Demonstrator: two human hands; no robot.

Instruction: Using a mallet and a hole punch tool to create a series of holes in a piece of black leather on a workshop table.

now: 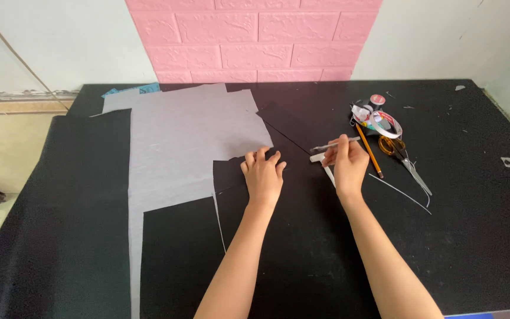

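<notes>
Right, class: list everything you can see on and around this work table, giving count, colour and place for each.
grey fabric piece: one, light grey, left half of table
black fabric pieces: several, black, centre, overlapping the grey
black table: one, fills the view
scissors: one, orange handles, right
pencil: one, yellow, beside scissors
tape rolls: about two, white and red, right rear
pink brick panel: one, back wall
left hand: flat on fabric
right hand: pinching a thin white tool

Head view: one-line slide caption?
Left hand flat on black sheet; right hand grips thin tool beside scissors.
</notes>
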